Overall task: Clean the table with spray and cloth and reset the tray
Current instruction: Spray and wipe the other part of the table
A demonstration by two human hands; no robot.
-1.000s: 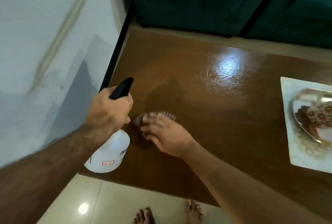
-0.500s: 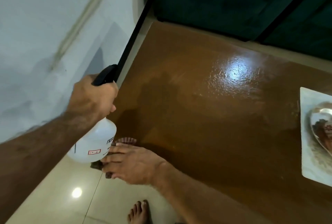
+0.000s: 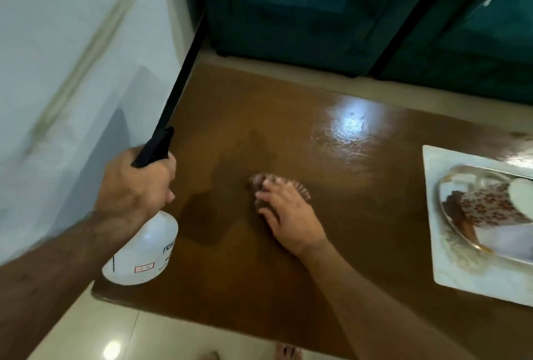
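The left hand (image 3: 135, 183) is curled round the neck of a white spray bottle (image 3: 142, 250), its fingers wrapped below the black trigger head (image 3: 154, 147). The bottle hangs tilted over the near left corner of the worktop (image 3: 288, 134); whether its base touches the surface cannot be told. The right hand (image 3: 288, 215) lies flat, fingers straight and slightly spread, pressing down on a small reddish-brown cloth (image 3: 259, 180), which is bunched beneath the fingertips and shows beyond them. The cloth sits on the left half of the brown glossy worktop, well apart from the bottle. A bright patch of reflected light lies farther back on the surface. At the right edge of the worktop stands a white square tray (image 3: 461, 281), and on it a shiny dish (image 3: 450, 186) holding a floral patterned cup (image 3: 487, 206) lying on its side. Behind the worktop stands dark green upholstered seating (image 3: 288, 13); a pale wall (image 3: 57, 42) rises on the left. Pale floor tiles (image 3: 86, 330) show below, with bare toes at the bottom edge.
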